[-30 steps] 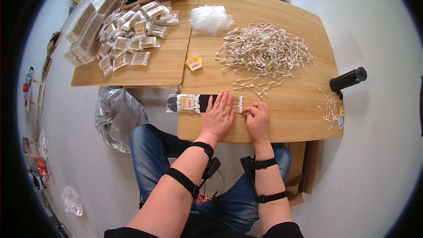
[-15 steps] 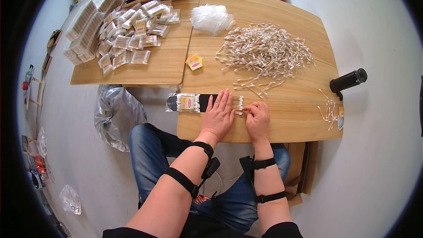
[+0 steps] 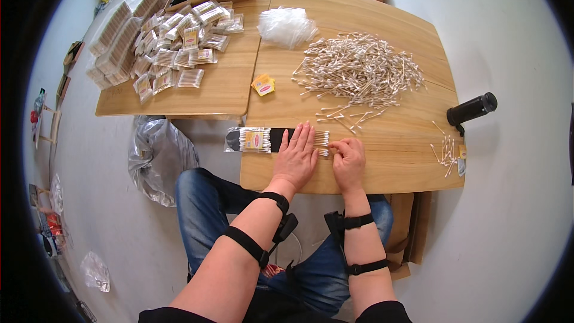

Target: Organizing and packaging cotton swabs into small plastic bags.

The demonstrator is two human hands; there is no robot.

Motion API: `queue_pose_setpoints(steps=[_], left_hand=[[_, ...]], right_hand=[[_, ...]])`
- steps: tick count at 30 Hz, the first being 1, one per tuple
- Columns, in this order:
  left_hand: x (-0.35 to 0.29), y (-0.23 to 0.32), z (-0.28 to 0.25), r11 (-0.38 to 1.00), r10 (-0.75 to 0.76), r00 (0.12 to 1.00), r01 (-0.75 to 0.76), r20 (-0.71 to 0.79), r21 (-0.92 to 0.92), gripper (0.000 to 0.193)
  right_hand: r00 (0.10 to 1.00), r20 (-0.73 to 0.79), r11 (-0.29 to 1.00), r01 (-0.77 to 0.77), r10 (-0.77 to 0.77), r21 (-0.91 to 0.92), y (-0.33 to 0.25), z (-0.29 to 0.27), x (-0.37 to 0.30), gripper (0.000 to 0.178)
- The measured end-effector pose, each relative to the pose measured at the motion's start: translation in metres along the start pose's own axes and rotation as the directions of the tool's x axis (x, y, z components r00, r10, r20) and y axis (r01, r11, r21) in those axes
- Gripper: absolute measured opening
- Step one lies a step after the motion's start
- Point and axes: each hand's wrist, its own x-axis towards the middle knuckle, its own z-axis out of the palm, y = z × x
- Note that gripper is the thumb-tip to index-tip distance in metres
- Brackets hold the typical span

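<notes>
My left hand [image 3: 297, 154] lies flat, fingers stretched out and close together, over a row of cotton swabs [image 3: 321, 138] whose white tips stick out past its right side. Under and left of it runs a black strip [image 3: 276, 139]. On the strip's left part sits a clear bag of cotton swabs [image 3: 245, 140] with a yellow card [image 3: 255, 140] showing. Just right of the swab tips, my right hand [image 3: 348, 161] is closed, thumb and forefinger pinched together by the row's end. Whatever is between those fingertips is too small to make out.
Loose cotton swabs [image 3: 362, 72] form a big heap behind my hands. Clear empty bags [image 3: 287, 27] and yellow cards [image 3: 263, 85] lie farther left. Filled swab packs [image 3: 191, 76] pile up on the left table. A black cylinder [image 3: 472, 107] stands at the right edge.
My right hand has shifted very slightly left, toward the row of swab tips. The left hand stays flat in the same place.
</notes>
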Motion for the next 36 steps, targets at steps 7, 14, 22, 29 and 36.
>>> queue_pose_setpoints(steps=[7,14,22,29,36], left_hand=[[0.0,0.001,-0.001,1.0,-0.001,1.0,0.001,0.008,0.011,0.059],[0.001,0.001,-0.001,1.0,-0.002,1.0,0.002,0.008,0.009,0.059],[-0.001,0.001,-0.001,1.0,-0.003,1.0,0.003,0.005,0.013,0.059],[-0.001,0.0,0.001,1.0,-0.012,1.0,0.012,0.002,-0.002,0.059],[0.0,0.0,0.001,1.0,-0.005,1.0,0.005,0.0,0.003,0.059]], right_hand=[[1.0,0.015,1.0,0.01,-0.01,-0.017,-0.001,0.0,0.001,0.025],[1.0,0.008,0.999,0.019,-0.019,-0.031,0.001,0.002,0.002,0.024],[1.0,0.022,0.998,0.009,-0.007,-0.063,0.002,0.004,0.001,0.025],[1.0,-0.027,0.999,-0.002,0.0,-0.04,0.0,0.007,0.004,0.027],[1.0,-0.013,0.995,0.002,-0.003,-0.098,0.005,0.01,0.005,0.027]])
